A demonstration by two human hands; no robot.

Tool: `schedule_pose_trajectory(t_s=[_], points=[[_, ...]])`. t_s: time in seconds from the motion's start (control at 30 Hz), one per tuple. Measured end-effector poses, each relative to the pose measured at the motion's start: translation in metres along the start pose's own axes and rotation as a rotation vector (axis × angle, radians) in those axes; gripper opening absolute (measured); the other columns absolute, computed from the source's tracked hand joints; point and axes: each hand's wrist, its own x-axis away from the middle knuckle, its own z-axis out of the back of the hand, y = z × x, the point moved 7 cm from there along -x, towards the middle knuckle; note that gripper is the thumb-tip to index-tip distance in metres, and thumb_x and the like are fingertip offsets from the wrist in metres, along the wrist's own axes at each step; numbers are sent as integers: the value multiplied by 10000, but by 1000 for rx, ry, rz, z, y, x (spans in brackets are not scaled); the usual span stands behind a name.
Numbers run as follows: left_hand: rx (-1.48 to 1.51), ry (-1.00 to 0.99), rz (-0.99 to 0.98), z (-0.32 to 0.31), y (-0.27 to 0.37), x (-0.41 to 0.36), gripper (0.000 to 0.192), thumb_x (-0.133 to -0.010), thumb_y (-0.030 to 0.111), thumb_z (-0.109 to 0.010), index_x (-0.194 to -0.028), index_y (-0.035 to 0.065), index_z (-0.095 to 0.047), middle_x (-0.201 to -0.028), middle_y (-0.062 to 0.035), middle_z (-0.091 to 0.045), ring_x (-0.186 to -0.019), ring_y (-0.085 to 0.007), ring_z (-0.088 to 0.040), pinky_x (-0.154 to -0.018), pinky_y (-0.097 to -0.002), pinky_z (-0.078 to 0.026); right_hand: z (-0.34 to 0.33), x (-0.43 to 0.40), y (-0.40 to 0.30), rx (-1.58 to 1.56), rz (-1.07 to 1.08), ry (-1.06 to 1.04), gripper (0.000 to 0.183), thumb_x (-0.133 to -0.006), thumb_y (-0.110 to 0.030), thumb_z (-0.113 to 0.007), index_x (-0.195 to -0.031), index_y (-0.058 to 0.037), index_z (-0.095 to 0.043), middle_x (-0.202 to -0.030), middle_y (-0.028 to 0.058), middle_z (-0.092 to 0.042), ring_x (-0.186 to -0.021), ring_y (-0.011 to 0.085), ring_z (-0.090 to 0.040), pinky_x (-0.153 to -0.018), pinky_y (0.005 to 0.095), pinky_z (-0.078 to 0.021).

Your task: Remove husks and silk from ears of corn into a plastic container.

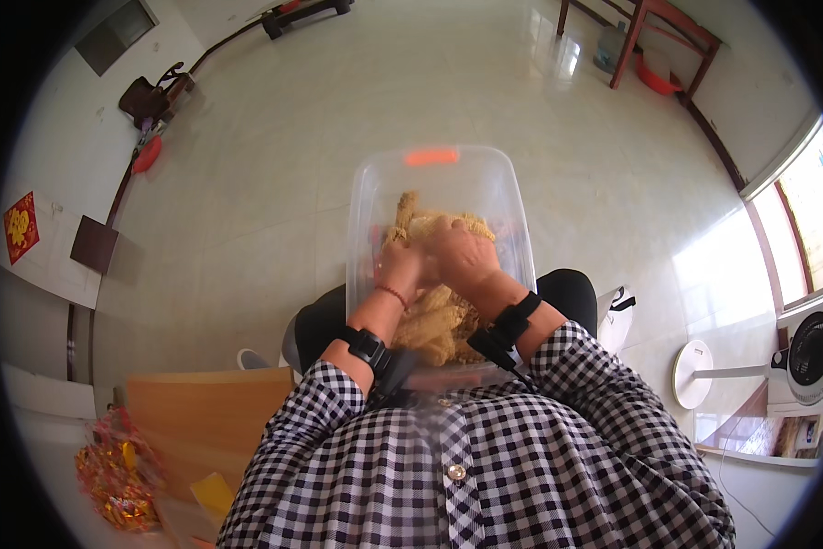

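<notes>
A clear plastic storage box [507, 185] with an orange latch rests on my lap, holding several dried corn cobs [429, 326]. Both hands are inside it, close together and slightly blurred. My right hand [465, 254] is curled over a pale yellow corn cob [480, 226] lying crosswise. My left hand [403, 264] touches it from the left, its fingertips partly hidden; whether it grips anything is unclear. Just beyond the left hand a browner, bare-looking cob [404, 209] points away from me. Loose material beneath the cobs is mostly covered by my forearms.
To my left stands a light wooden surface [205, 412], with a red and gold wrapped bundle [120, 473] beside it. A white fan [806, 357] is at the right. Pale floor tiles [281, 137] stretch ahead towards a red-brown wooden table [634, 41].
</notes>
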Motion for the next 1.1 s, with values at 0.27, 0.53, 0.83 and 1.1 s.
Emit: schedule_pose_trajectory(t_s=[0.27,0.53,0.83,1.1], points=[[179,75,-431,23,37,27,110,-909,116,-571,-844,28,-576,-695,-22,-559,-528,-104,-542,-435,-280,-506,8,-5,9,-454,67,169,564,-667,-226,-783,-1107,19,-529,-931,260,-647,-880,428,-637,-742,467,-524],[-73,243,-863,27,58,45,150,-898,106,-675,-867,9,-565,-731,4,-585,-625,-68,-532,-584,-222,-466,6,-1,4,-369,145,225,576,-659,-120,-703,-1187,20,-518,-883,244,-642,-873,415,-633,-737,474,-519],[-485,414,-1199,19,90,85,118,-813,55,-690,-834,4,-586,-676,-124,-623,-577,-228,-599,-569,-333,-497,11,1,-6,-223,170,168,604,-676,-66,-647,-1241,22,-452,-986,232,-609,-876,415,-630,-732,460,-529],[-378,318,-1106,18,95,87,69,-814,30,-610,-781,-5,-562,-607,-105,-573,-518,-192,-536,-512,-335,-460,-9,-6,1,-321,195,148,629,-674,-73,-666,-1261,32,-464,-979,236,-630,-896,412,-634,-777,455,-523]])
